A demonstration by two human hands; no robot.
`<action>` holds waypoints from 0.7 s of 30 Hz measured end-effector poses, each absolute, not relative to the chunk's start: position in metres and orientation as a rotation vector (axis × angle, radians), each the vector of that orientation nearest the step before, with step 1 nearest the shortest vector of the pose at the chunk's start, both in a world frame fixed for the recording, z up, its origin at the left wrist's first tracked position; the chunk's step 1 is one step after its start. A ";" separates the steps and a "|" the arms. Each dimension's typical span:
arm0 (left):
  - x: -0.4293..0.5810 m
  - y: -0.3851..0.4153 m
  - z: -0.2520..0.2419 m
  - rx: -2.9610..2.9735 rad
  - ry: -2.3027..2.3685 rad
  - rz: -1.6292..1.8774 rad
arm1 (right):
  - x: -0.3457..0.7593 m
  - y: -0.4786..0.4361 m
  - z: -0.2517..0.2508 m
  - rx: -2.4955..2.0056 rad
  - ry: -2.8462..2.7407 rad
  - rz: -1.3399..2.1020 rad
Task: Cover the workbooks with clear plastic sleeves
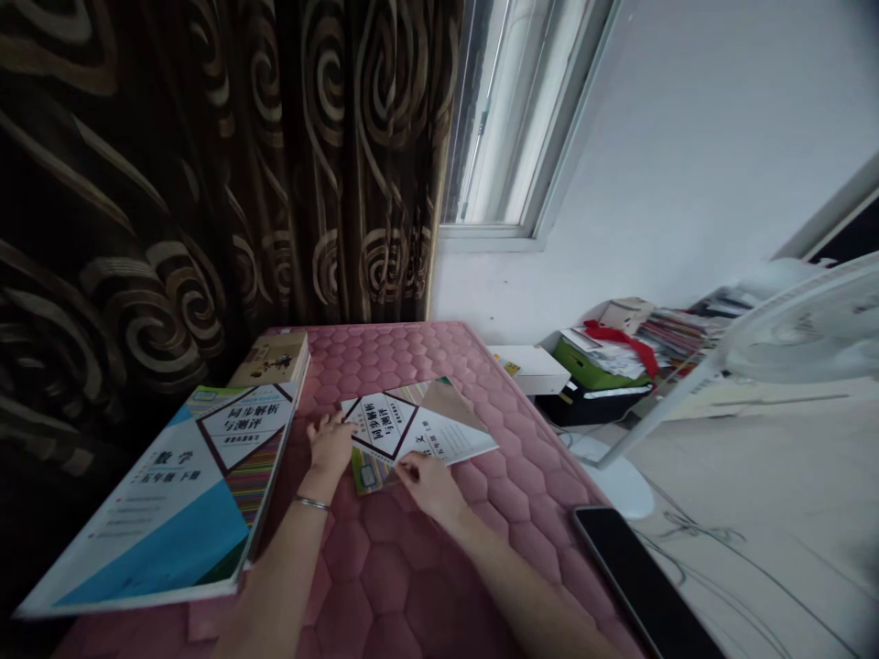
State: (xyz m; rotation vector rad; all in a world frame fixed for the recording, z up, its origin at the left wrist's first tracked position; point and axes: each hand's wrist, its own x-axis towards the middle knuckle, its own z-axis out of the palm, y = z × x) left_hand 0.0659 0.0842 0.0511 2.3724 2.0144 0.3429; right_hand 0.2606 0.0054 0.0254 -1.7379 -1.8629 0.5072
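Observation:
A workbook (439, 442) with a white, tan and striped cover lies on the pink padded surface (385, 572), its printing turned away from upright. My left hand (331, 444), with a bracelet at the wrist, rests at the workbook's left edge, fingers apart and fingertips touching the cover. Along the near edge, my right hand (429, 487) has its thumb and fingers pinched together at the cover; the exact grip is partly hidden. Left of my hands lies a larger white and blue mathematics workbook (171, 494), on top of other books.
A brown box-like book stack (275, 359) sits behind the mathematics workbook, near the dark curtain (330, 165). A black phone or tablet (642, 581) lies at the right edge. Beyond stand a white fan (622, 480), a black bin of papers (594, 403) and cables on the floor.

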 end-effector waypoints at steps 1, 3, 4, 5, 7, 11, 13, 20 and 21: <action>0.068 0.084 0.051 2.327 2.032 0.332 | 0.274 0.011 0.030 -1.737 -1.899 0.397; 0.071 0.076 0.051 2.246 2.072 0.326 | 0.311 0.024 0.036 -1.794 -1.854 0.251; 0.071 0.070 0.050 2.213 2.096 0.329 | 0.331 0.029 0.037 -1.828 -1.823 0.196; 0.072 0.062 0.048 2.186 2.119 0.333 | 0.351 0.034 0.036 -1.878 -1.789 0.135; 0.072 0.047 0.045 2.168 2.143 0.332 | 0.383 0.038 0.030 -1.939 -1.769 0.105; 0.070 0.036 0.039 2.249 2.151 0.276 | 0.404 0.036 0.010 -1.967 -1.766 0.114; 0.069 0.048 0.038 2.252 2.195 0.245 | 0.397 0.035 0.002 -1.980 -1.747 0.083; 0.060 0.090 0.039 2.188 2.255 0.262 | 0.372 0.050 -0.006 -1.996 -1.696 0.010; 0.060 0.088 0.039 2.211 2.256 0.309 | 0.372 0.051 -0.006 -1.991 -1.698 0.011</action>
